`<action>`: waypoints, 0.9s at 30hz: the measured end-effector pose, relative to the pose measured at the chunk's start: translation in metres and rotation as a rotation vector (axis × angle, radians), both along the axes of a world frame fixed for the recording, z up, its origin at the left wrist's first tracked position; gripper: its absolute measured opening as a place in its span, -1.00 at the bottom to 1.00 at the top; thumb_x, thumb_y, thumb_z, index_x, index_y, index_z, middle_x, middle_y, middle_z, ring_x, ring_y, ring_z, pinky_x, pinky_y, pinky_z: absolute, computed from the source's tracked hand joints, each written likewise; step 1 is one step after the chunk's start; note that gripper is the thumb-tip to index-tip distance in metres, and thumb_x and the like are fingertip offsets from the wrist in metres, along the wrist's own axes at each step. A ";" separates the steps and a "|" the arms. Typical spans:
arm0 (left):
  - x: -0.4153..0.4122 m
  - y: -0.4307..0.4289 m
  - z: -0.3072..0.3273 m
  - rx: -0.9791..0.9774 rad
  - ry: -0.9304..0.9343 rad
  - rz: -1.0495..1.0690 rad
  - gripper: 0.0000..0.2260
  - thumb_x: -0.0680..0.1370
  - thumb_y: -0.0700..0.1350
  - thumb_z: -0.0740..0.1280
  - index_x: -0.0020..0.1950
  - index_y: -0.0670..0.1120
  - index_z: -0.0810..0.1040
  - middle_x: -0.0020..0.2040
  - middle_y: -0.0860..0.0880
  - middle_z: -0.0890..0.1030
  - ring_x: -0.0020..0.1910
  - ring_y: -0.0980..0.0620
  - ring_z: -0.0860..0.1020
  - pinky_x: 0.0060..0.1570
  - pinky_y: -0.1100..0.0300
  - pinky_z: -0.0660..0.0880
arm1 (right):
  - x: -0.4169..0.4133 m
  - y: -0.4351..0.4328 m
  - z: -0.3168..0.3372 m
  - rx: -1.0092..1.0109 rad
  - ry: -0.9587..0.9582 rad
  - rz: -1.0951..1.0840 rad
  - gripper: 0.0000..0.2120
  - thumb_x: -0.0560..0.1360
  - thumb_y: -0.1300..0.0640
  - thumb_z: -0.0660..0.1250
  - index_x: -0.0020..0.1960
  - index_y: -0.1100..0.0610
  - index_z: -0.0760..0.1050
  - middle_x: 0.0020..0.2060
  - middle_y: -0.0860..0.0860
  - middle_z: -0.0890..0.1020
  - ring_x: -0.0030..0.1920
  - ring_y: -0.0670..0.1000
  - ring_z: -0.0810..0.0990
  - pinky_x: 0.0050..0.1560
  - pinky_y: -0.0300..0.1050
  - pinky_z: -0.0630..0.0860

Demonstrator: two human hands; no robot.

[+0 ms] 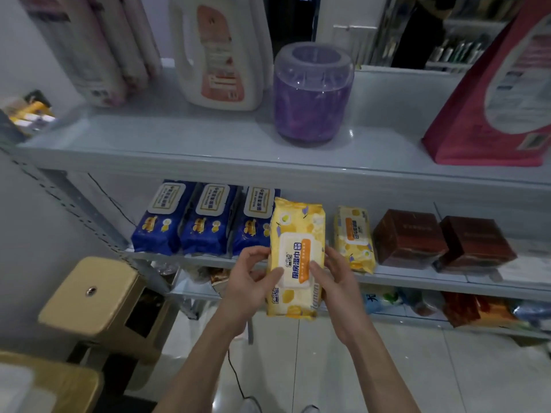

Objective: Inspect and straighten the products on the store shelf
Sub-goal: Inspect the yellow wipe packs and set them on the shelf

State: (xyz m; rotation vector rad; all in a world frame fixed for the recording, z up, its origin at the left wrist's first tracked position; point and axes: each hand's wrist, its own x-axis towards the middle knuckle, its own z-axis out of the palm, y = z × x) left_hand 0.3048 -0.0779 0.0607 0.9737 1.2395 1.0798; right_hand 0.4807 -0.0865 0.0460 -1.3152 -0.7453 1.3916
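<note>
Currently in hand: a yellow pack of wipes [295, 257] is being held upright, lifted clear of the middle shelf [417, 280] and just in front of it, with its label facing the camera.
Left hand: the pack's left edge is being gripped by the left hand [250, 281], with the thumb laid across the front and the fingers [256, 252] curled round the side.
Right hand: the right edge is being gripped by the right hand [334, 281], with the thumb being pressed on the white lid flap and the other fingers wrapped behind.
Slot on shelf: a gap is being left between the blue packs [208, 222] and a second yellow pack [353, 239]; the held pack is being kept right before it.
Neighbours: two brown boxes [408, 236] are being displayed to the right of the second yellow pack.
Step judged: the pack is probably being checked before being set back.
Doing it well: the lid flap should be pressed flat and the pack looked over. The pack should then be lowered bottom first into the gap, label outward, in line with the packs on both sides.
Risk: the second yellow pack, already leaning, could be knocked over if the gap is entered at an angle.
</note>
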 end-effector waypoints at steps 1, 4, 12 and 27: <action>-0.001 -0.002 0.001 0.001 -0.005 -0.009 -0.62 0.53 -0.33 0.45 0.29 -0.11 0.47 0.23 -0.06 0.62 0.05 -0.06 0.71 -0.10 0.05 0.67 | -0.001 -0.001 0.001 0.009 -0.006 0.014 -0.47 0.52 0.12 0.47 0.46 -0.02 0.46 0.27 -0.05 0.66 0.18 0.00 0.70 0.07 0.06 0.68; -0.004 -0.008 0.004 0.002 -0.015 -0.041 -0.53 0.53 -0.35 0.44 0.38 -0.06 0.45 0.28 -0.01 0.60 0.11 -0.04 0.70 -0.04 0.00 0.68 | -0.001 -0.005 0.004 0.013 -0.005 0.043 -0.57 0.58 0.22 0.41 0.43 0.06 0.49 0.19 -0.02 0.71 0.13 0.04 0.73 -0.01 0.00 0.68; -0.006 -0.015 0.012 0.014 -0.076 -0.040 -0.53 0.52 -0.36 0.45 0.35 -0.03 0.44 0.27 -0.02 0.60 0.08 -0.01 0.71 -0.12 0.13 0.66 | -0.003 -0.011 0.011 0.053 0.004 0.054 -0.56 0.56 0.30 0.42 0.41 0.09 0.49 0.14 -0.03 0.72 0.09 -0.01 0.73 -0.09 -0.13 0.67; -0.016 -0.021 0.012 0.052 -0.123 -0.055 -0.51 0.52 -0.35 0.44 0.40 -0.11 0.41 0.29 -0.11 0.61 0.13 -0.05 0.68 -0.06 0.15 0.64 | -0.013 -0.025 0.028 0.162 -0.067 0.052 -0.52 0.44 0.38 0.52 0.27 0.06 0.54 0.12 -0.12 0.71 0.07 -0.07 0.72 -0.10 -0.18 0.66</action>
